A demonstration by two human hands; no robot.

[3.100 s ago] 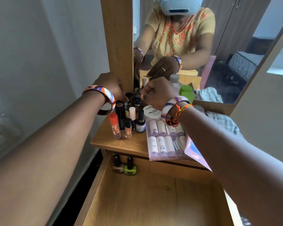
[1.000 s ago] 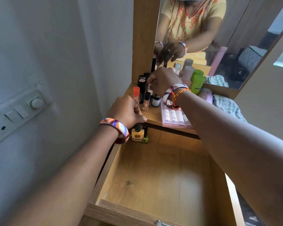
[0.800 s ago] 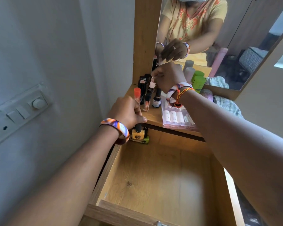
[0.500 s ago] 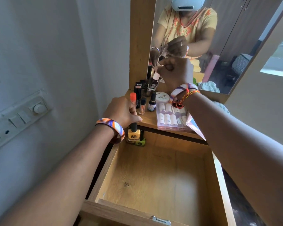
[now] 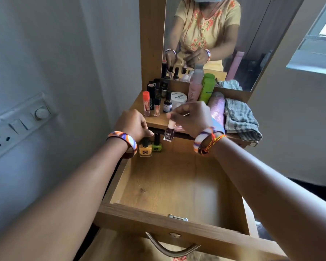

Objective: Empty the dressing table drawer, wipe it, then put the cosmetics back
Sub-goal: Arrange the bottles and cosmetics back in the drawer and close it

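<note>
The wooden drawer (image 5: 177, 221) stands pulled out below the dressing table top (image 5: 158, 120). At its back left corner stand a yellow nail polish bottle (image 5: 145, 149) and a green one (image 5: 156, 146). My left hand (image 5: 135, 125) grips the black cap of the yellow bottle. My right hand (image 5: 193, 116) pinches the pink cap of a dark purple nail polish bottle (image 5: 169, 135), which hangs above the back of the drawer. Several lipsticks and small bottles (image 5: 154, 98), a white jar (image 5: 178, 97) and pink and green tubes (image 5: 201, 87) stand on the top.
A folded grey checked cloth (image 5: 240, 117) and a pink roll (image 5: 217, 110) lie at the right of the top. The mirror (image 5: 215, 38) rises behind. A switch panel (image 5: 17, 125) is on the left wall. The drawer handle (image 5: 169, 249) hangs at the front.
My right hand lifted a dark purple bottle from the table top and brought it down toward the drawer's back. My left hand came down to the yellow bottle and has stayed on its cap.
</note>
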